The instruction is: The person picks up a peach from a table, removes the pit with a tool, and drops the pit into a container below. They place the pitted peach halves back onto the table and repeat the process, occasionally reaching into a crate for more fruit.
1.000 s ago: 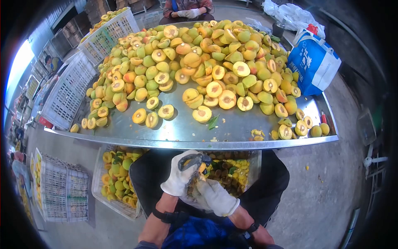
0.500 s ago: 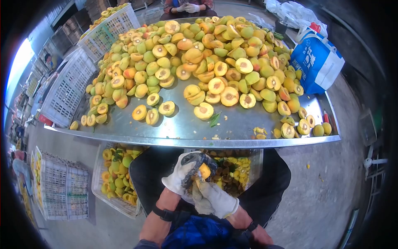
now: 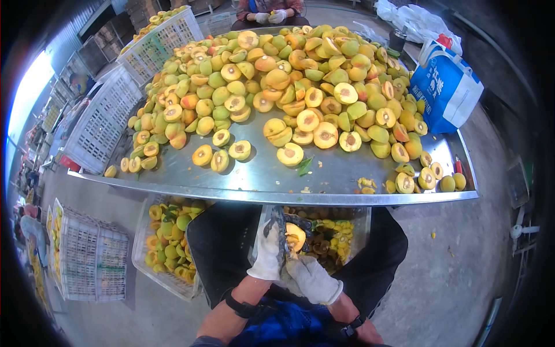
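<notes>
A halved yellow peach, cut face up, sits in the dark-palmed white glove of my left hand; the fingers are wrapped round it. Just below the fruit, my right hand, also in a white glove, has its fingers closed close against the peach's lower edge. Whatever those fingers hold is hidden by the glove. Both hands are over my lap, between the front edge of the metal table and my body. Beneath them stands a crate with dark pits and yellow scraps.
A large heap of halved peaches covers much of the table. At its right corner stands a blue-white bag. Crates stand left and below left. Across the table sits another person wearing white gloves.
My left hand has turned more upright and shifted right, with the peach half more exposed. My right hand has moved slightly right. The whole view has shifted a little.
</notes>
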{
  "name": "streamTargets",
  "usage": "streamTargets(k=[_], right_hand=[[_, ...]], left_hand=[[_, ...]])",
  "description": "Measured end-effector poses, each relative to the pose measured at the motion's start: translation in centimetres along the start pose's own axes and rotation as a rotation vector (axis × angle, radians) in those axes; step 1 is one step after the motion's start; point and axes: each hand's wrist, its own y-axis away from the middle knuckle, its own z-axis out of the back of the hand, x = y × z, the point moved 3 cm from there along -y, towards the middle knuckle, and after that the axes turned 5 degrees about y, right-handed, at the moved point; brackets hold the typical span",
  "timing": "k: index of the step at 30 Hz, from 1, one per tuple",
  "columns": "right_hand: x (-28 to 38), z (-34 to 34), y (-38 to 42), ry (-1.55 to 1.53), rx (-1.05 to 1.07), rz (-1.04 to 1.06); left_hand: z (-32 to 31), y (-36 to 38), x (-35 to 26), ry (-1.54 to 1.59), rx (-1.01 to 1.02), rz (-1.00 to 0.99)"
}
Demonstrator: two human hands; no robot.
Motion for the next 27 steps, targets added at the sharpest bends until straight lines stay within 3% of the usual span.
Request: streamTargets(k=[1,3,4,8,11,12,14,15,16,17,19,21,23,25,27], right_hand=[[0.2,-0.1,0.3,-0.118,0.035,-0.032],[0.1,-0.5,0.9,-0.635,0.230,-0.228],[-0.1,-0.8,1.0,-0.676,0.251,-0.199],[-0.3,-1.7,1.1,-0.663,0.259,-0.127],[-0.8,-1.3,1.0,-0.412,0.128,-0.076],[-1.0,-1.1,0.8,-0.303,0.077,-0.052],[-2.8,0.0,0.2,0.032,0.007,0.084],[-3.0,0.3,0.1,0.201,-0.023,0.153],[-3.2,0.5,0.3,0.130,-0.036,0.153],[-3.1,0.6,0.6,0.056,-0.053,0.154],[-3.0,2.3,0.6,-0.012,0.034,0.067],[-3.4,5.4,1.6,-0.007,0.248,-0.133],[-6.1,6.6,0.0,0.836,-0.325,0.153],[-7.6,7.9,0.1,0.013,-0.321,-0.329],[-7.5,8.1,0.3,0.087,-0.347,-0.345]], left_hand=[[-0.3,0.4,-0.3,-0.038,0.001,-0.032],[-2.1,-0.1,-2.0,-0.022,0.343,-0.089],[-2.7,-0.3,-2.8,-0.016,0.514,-0.124],[-2.1,-0.8,-2.5,0.148,0.623,0.227],[2.0,-1.2,1.6,0.311,0.296,0.326],[2.0,-1.3,1.9,0.417,0.284,0.342],[-0.3,-0.8,0.2,0.290,0.083,0.216],[-0.1,-1.1,-0.1,0.427,0.090,0.310],[0.0,-1.4,-0.6,0.561,0.085,0.408],[-0.2,-1.4,-0.6,0.635,-0.159,0.334],[4.3,-0.7,-2.8,0.160,-0.203,0.219],[6.5,0.3,-8.1,-0.444,-0.252,-0.158],[6.8,1.3,-13.5,-1.106,-0.458,-0.674],[8.1,0.4,-17.4,-1.438,-0.465,-0.788],[11.7,-2.0,-18.2,-1.070,-0.462,-0.620]])
